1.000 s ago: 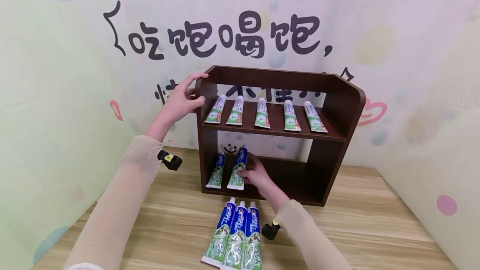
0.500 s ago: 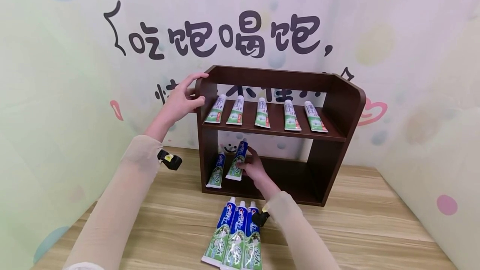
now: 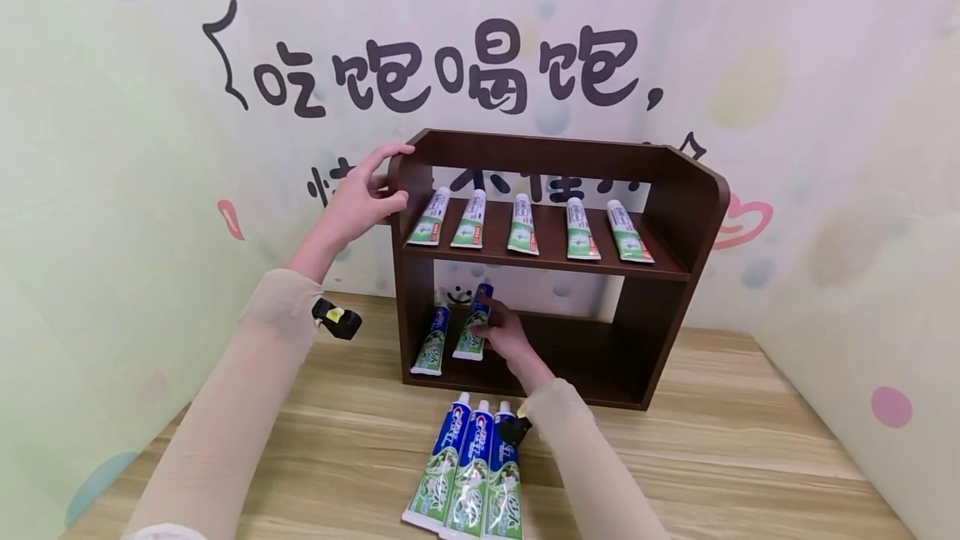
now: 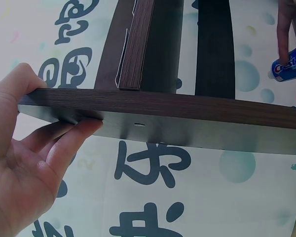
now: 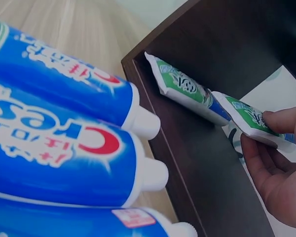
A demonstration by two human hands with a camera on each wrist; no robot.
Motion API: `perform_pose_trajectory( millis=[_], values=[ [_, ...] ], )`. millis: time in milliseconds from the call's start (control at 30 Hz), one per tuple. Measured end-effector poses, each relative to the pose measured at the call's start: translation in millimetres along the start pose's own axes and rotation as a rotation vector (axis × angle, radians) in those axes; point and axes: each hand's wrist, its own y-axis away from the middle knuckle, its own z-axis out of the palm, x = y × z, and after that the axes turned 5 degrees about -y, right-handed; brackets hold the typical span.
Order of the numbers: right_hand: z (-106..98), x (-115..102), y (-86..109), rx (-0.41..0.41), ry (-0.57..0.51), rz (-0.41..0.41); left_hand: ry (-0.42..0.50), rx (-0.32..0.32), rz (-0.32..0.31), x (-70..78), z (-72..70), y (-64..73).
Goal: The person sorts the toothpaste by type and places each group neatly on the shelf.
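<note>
Blue-and-green, a slim toothpaste tube [image 3: 470, 342] is pinched in the right hand [image 3: 510, 335], in the lower left of a dark-brown wood-grain rack [image 3: 551, 266], farther back than a second ago; the left hand [image 3: 354, 208] grips the rack's left side.

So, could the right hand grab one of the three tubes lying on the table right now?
Probably not yet: the right hand has its grip on another tube at the lower shelf. With that let go, the way looks free, since the three tubes lie on the table with nothing resting on them.
</note>
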Motion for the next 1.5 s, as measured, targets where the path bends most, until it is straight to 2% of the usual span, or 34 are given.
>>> perform_pose_trajectory(
  millis=[367, 733, 1000, 1167, 1500],
  values=[
    [-0.7, 11.3, 1.4, -0.005, 0.049, 0.027, 0.001, -0.005, -0.002, 1.6, -0.2, 0.9],
    [3.0, 15.6, 5.4, -0.082, 0.196, -0.007, 0.012, -0.011, 0.002, 1.4, -0.1, 0.9],
    [2.7, 17.5, 5.6, -0.153, 0.26, -0.025, 0.011, -0.006, 0.004, 1.1, -0.5, 0.5],
    [0.4, 18.5, 7.0, -0.198, 0.275, -0.033, 0.01, -0.007, 0.001, 1.0, -0.5, 0.8],
    [-5.2, 19.4, 10.5, -0.221, 0.288, -0.001, -0.001, 0.001, -0.002, 1.7, -0.2, 1.8]
  ],
)
